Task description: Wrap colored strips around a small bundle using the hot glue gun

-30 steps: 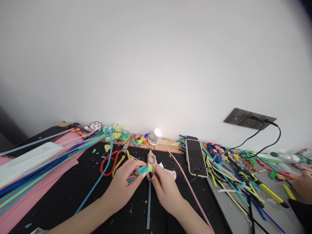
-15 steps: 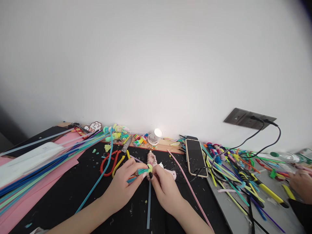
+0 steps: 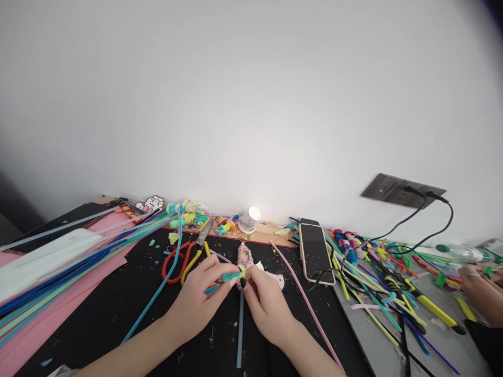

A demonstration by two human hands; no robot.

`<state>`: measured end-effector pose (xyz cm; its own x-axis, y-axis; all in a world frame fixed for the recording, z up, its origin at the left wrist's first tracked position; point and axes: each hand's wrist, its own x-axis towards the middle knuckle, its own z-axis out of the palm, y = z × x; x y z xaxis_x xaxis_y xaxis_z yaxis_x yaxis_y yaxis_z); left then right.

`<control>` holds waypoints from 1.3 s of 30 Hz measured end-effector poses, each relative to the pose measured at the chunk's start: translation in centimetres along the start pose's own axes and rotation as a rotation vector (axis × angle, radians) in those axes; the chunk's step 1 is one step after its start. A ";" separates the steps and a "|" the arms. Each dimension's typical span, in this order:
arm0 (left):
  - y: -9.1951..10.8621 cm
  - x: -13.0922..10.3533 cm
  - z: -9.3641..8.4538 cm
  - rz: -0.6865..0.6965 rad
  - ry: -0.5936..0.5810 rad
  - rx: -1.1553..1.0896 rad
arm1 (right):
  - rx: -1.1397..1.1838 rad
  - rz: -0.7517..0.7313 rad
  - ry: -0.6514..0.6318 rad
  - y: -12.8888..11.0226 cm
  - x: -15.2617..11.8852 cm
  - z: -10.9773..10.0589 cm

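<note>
Between both sets of fingertips is a small pipe-cleaner piece [image 3: 230, 276] in teal green and yellow, held above the black work surface. My left hand [image 3: 204, 290] pinches its green end between thumb and fingers. The yellow end is gripped by my right hand [image 3: 269, 303], whose dark-nailed thumb shows beside it. Just behind my fingers lies a pale pink glue gun [image 3: 244, 255], its middle hidden by the hands. A long translucent bluish stick [image 3: 240, 335] extends below it toward me. Red-handled scissors [image 3: 178, 264] rest left of my left hand.
A white paper cup [image 3: 250, 220] stands by the wall. Bundled pipe cleaners [image 3: 98, 256] lie left on pink paper [image 3: 51, 330]. A phone [image 3: 316, 254], cables and yellow-black pliers [image 3: 432, 309] are right. A co-worker's hand [image 3: 481, 293] is at the far right.
My hands and the pipe-cleaner piece stay almost still. At the far right, the co-worker's hand has shifted slightly left and up, and a green bit now shows beside it.
</note>
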<state>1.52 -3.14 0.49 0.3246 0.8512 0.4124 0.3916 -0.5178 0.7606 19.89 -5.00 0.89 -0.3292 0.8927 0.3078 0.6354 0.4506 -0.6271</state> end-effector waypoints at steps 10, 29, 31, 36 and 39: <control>0.0 0.0 0.0 0.007 -0.004 0.011 | 0.021 0.023 -0.021 0.0 0.1 0.1; -0.1 0.0 0.1 0.038 -0.009 0.009 | 0.055 0.003 0.002 0.0 0.1 0.1; -0.1 0.0 0.0 0.030 -0.007 0.007 | 0.052 0.003 0.001 0.0 0.1 0.1; -0.1 0.0 0.1 0.012 -0.009 -0.014 | 0.052 -0.001 0.005 -0.1 0.0 0.2; -0.1 -0.1 0.1 0.009 -0.016 -0.015 | 0.054 0.001 0.008 -0.1 0.0 0.1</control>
<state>1.56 -3.19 0.36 0.3420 0.8448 0.4115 0.3754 -0.5242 0.7643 19.72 -5.08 0.85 -0.3231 0.8932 0.3128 0.5969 0.4488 -0.6650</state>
